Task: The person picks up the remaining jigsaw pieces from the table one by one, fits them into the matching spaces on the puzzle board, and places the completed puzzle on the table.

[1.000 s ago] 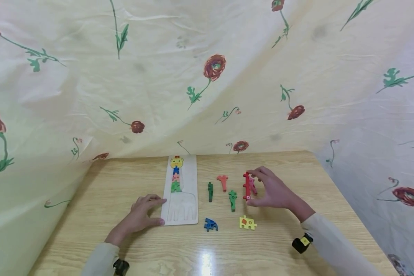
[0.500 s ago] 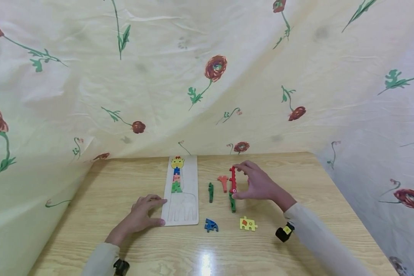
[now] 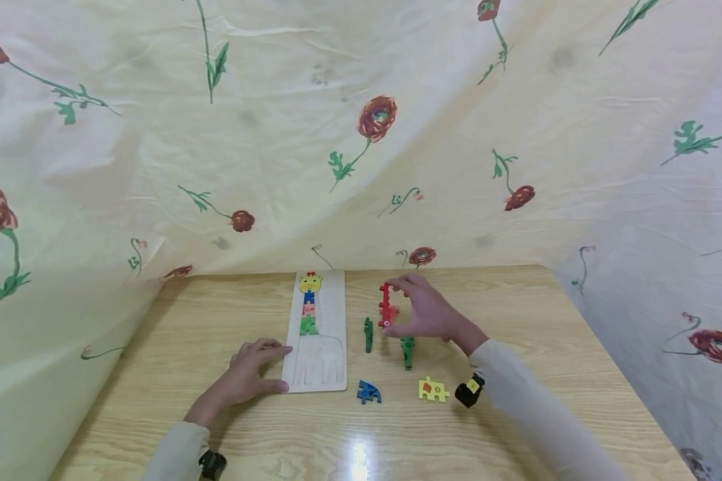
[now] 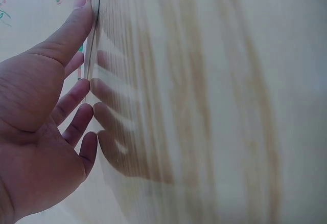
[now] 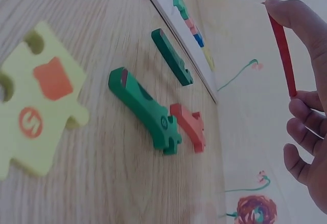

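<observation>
A red knobbed puzzle piece (image 3: 385, 306) is pinched between the thumb and fingers of my right hand (image 3: 426, 312). In the right wrist view this red piece (image 5: 282, 55) shows edge-on, raised off the table. My left hand (image 3: 249, 374) rests beside the white puzzle board (image 3: 335, 304), its thumb and fingertips touching the left edge. Set in the board are a yellow giraffe head (image 3: 310, 282) and blue, pink and green neck pieces (image 3: 309, 325). Below them, the recess for body and legs shows bare. Under the right hand lies a salmon piece (image 5: 190, 127), partly hidden in the head view.
Two green leg pieces lie right of the board: a narrow one (image 3: 368, 335) and a wider one (image 3: 407, 354). Nearer the front are a blue curved piece (image 3: 369, 392) and a yellow piece (image 3: 433, 389). Flowered cloth (image 3: 277, 167) hangs behind the wooden table (image 3: 487, 441).
My right hand has carried the red piece leftward toward the board, passing over the wider green piece to above the salmon one. The left hand has stayed at the board's edge.
</observation>
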A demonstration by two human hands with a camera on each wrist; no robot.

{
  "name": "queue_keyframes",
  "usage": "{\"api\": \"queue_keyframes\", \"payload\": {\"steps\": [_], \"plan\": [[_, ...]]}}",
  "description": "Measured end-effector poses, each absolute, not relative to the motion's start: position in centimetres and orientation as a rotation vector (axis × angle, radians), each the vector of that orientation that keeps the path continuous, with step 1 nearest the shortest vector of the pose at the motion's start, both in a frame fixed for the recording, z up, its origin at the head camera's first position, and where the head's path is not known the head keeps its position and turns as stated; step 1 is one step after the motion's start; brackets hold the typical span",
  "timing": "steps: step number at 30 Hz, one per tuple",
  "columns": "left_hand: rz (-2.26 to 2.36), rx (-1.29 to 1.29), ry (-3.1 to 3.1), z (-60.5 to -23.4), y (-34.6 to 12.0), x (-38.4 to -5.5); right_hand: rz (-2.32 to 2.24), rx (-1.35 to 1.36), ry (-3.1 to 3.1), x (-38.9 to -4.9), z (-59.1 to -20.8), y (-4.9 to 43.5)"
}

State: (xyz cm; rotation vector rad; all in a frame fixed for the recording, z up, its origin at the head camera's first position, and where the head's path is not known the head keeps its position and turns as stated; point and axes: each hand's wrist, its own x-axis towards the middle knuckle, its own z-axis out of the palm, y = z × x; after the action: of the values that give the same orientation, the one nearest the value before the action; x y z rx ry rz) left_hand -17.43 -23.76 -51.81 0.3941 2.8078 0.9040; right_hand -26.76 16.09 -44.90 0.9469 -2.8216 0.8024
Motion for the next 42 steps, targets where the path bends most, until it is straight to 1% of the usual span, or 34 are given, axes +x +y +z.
{"api": "queue_keyframes", "payload": {"steps": [20, 34, 42], "plan": [[0.936, 0.412, 2.799, -51.6, -23.9, -17.4, 0.819, 1.019, -2.844, -29.3, -45.3, 11.4], [0.95, 0.422, 2.804, -51.8, -24.0, -17.3, 0.915, 1.106, -2.851, -30.4, -46.6, 8.3], [0.943, 0.404, 2.803, -52.0, -23.9, -17.4, 0.871, 1.119, -2.869, -31.1, -47.3, 6.9]]}}
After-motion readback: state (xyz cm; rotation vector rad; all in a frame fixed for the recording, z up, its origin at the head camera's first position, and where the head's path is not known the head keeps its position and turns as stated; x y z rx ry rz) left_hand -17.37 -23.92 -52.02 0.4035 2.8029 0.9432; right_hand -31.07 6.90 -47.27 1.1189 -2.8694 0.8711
